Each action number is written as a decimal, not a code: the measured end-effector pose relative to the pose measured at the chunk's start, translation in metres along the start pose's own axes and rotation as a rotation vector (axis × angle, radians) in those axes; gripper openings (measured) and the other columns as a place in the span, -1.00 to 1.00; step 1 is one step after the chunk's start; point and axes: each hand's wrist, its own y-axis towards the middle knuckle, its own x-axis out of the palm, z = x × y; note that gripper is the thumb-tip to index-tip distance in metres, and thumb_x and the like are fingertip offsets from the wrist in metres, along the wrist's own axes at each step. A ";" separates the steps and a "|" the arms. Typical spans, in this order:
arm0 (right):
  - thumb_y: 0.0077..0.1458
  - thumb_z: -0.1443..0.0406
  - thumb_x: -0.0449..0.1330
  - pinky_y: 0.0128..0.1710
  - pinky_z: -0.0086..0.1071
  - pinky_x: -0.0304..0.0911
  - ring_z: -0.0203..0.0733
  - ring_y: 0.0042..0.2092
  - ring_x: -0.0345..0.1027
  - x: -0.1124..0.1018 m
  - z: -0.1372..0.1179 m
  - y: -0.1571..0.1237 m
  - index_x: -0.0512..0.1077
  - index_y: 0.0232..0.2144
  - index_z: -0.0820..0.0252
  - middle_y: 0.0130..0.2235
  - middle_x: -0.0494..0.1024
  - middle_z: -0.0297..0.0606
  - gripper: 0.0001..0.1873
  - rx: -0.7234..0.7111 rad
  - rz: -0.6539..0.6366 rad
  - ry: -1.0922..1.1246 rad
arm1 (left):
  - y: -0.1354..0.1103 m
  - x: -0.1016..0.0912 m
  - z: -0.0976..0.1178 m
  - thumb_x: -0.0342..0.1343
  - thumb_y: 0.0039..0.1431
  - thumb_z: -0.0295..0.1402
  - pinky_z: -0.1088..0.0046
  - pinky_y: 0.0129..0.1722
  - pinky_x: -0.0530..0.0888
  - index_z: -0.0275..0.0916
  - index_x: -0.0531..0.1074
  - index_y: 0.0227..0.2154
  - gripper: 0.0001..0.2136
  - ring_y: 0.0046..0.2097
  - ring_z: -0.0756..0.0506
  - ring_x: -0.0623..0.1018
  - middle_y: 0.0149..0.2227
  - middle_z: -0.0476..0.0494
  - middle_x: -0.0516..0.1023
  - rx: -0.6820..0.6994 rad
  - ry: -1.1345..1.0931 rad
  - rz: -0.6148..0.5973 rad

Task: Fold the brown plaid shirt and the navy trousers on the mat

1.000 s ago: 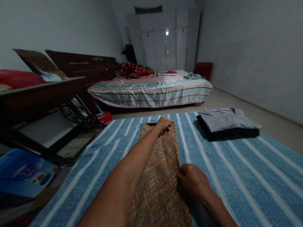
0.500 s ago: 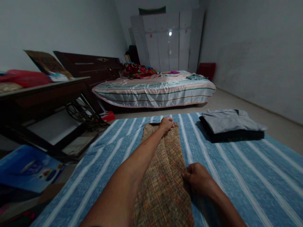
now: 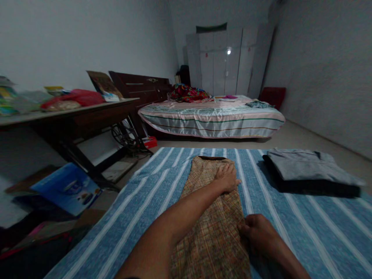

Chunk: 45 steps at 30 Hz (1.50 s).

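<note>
Blue-striped bedding [image 3: 290,232] carries the plaid cloth [image 3: 209,232], a long narrow strip under both hands: its lengthwise fold looks done, with no crosswise fold yet. The left hand [image 3: 227,177] lies flat on it with the fingers released. The right hand [image 3: 258,234] is curled, seemingly pinching the cloth's near edge, and a folded grey stack [image 3: 308,170] sits well to the right of those fingers.

The head view looks forward and down, close over the striped sheet [image 3: 290,232], toward the far bed [image 3: 212,120].
</note>
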 end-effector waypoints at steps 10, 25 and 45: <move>0.09 0.30 0.14 -0.75 -0.55 -0.10 -0.38 -0.76 0.08 0.004 0.006 0.002 0.25 -0.62 0.23 -0.74 0.28 -0.36 -0.72 0.084 -0.056 0.036 | -0.008 -0.009 0.000 -0.14 0.23 -0.04 0.15 0.26 0.00 -0.21 0.22 0.14 -0.49 0.31 -0.20 0.05 0.30 -0.17 0.12 0.006 -0.053 0.049; 0.23 0.23 0.01 -0.84 -0.55 -0.11 -0.33 -0.80 0.07 0.003 -0.001 0.000 0.24 -0.60 0.20 -0.78 0.27 -0.34 -0.64 0.156 -0.062 0.082 | -0.086 -0.054 -0.126 0.13 0.16 -0.26 0.44 -0.39 0.45 -0.33 0.43 -0.38 -0.80 -0.41 0.00 0.50 -0.44 -0.03 0.49 -0.728 -0.409 0.170; 0.24 0.22 -0.04 -0.80 -0.52 -0.09 -0.32 -0.79 0.09 -0.001 -0.004 -0.003 0.25 -0.57 0.20 -0.75 0.32 -0.33 -0.65 0.132 -0.030 0.083 | -0.079 -0.057 -0.148 0.09 0.21 -0.23 0.52 -0.49 0.42 -0.34 0.41 -0.35 -0.78 -0.50 0.07 0.43 -0.45 0.01 0.45 -0.736 -0.654 0.122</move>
